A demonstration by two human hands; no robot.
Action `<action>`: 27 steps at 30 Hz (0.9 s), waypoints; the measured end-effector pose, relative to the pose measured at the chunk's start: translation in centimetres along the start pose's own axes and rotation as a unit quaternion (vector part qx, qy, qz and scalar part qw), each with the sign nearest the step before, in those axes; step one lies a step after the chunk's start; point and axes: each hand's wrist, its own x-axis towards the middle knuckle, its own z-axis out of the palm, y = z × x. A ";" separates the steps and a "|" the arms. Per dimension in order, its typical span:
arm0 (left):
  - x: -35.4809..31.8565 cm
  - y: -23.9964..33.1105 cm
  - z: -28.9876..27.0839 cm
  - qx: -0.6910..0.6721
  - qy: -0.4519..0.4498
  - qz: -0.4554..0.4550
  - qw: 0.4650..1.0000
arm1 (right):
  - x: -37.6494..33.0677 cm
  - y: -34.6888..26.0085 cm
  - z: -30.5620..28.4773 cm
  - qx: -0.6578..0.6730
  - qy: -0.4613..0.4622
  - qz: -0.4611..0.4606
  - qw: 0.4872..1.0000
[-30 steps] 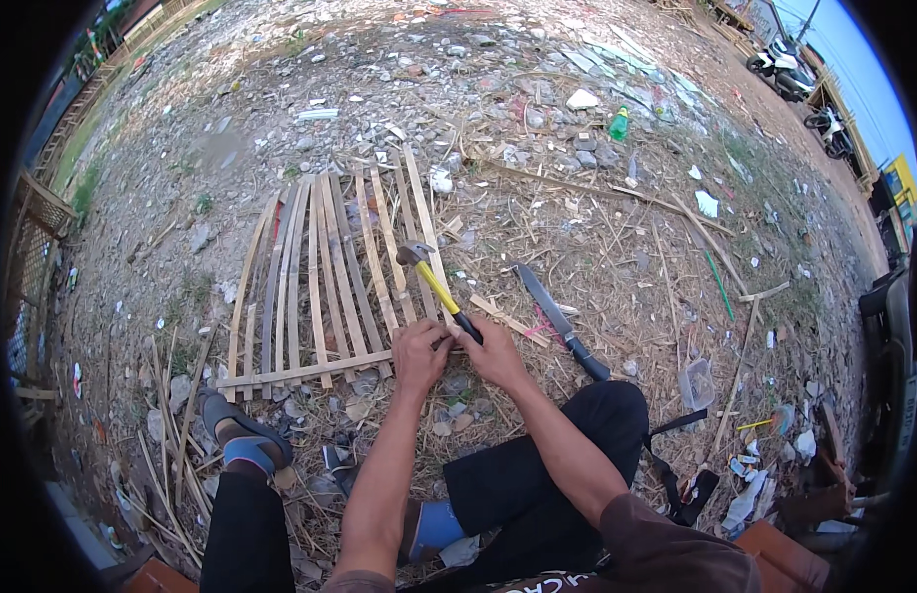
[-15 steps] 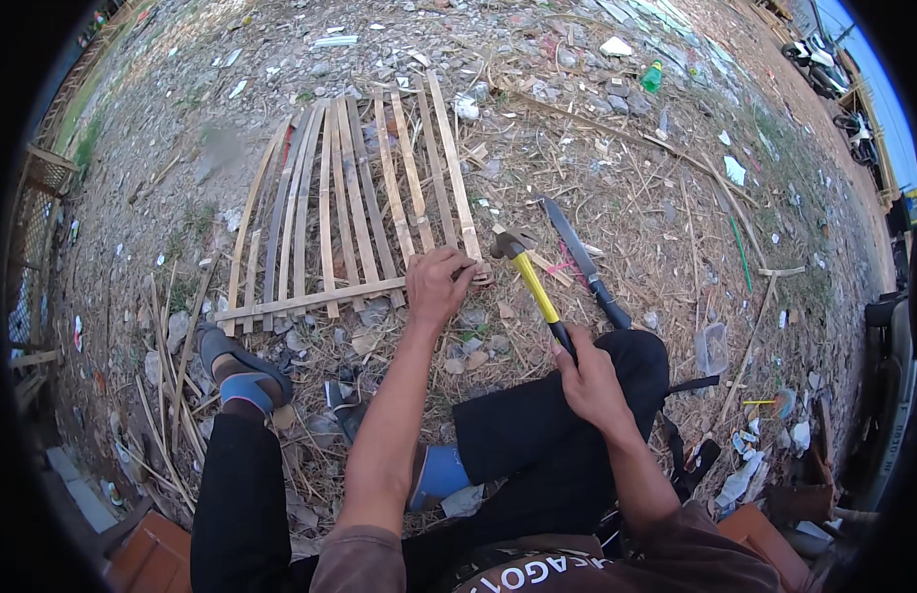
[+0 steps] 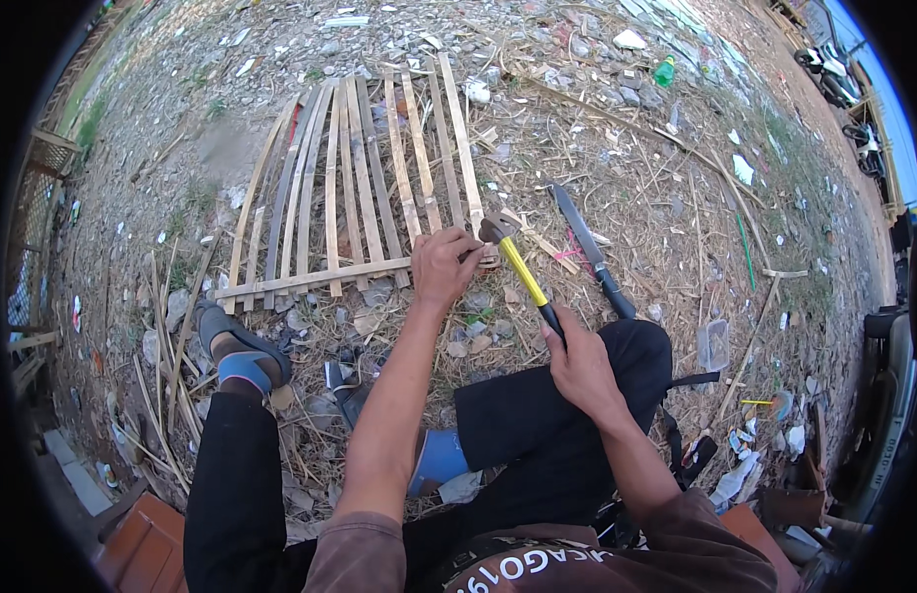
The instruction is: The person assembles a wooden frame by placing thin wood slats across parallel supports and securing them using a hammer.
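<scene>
Several thin wooden slats [image 3: 358,183] lie side by side on the ground, fanning slightly away from me. A crosswise slat [image 3: 320,278] runs along their near ends. At its right end my left hand [image 3: 443,267] presses down, thumb and fingers pinched together; whatever is between the fingertips is too small to make out. My right hand [image 3: 581,368] is wrapped round the black grip of a hammer [image 3: 521,270] with a yellow handle. The hammer's head is just right of my left fingertips, by the near end of the rightmost slat.
A large knife [image 3: 578,233] with a black handle lies right of the hammer. A clear plastic container [image 3: 713,346] sits farther right. Loose sticks [image 3: 168,366] are heaped at the left near my sandalled foot [image 3: 243,346]. Stones and litter cover the ground; motorbikes [image 3: 829,74] stand far right.
The hammer's head has shifted slightly up and left, closer to my left fingertips. My left hand keeps its pinch at the slat's end. The whole view has shifted slightly.
</scene>
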 end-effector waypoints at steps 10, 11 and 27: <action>0.3 0.1 0.1 0.011 -0.014 -0.012 1.000 | 0.6 0.9 0.8 -0.007 0.020 -0.011 1.000; 0.3 -0.1 0.1 0.014 -0.015 -0.015 1.000 | 0.6 0.3 0.5 -0.004 0.016 -0.011 1.000; -0.1 -0.4 -0.3 0.019 -0.009 -0.013 1.000 | -0.4 -2.4 -0.2 0.079 0.080 -0.016 0.994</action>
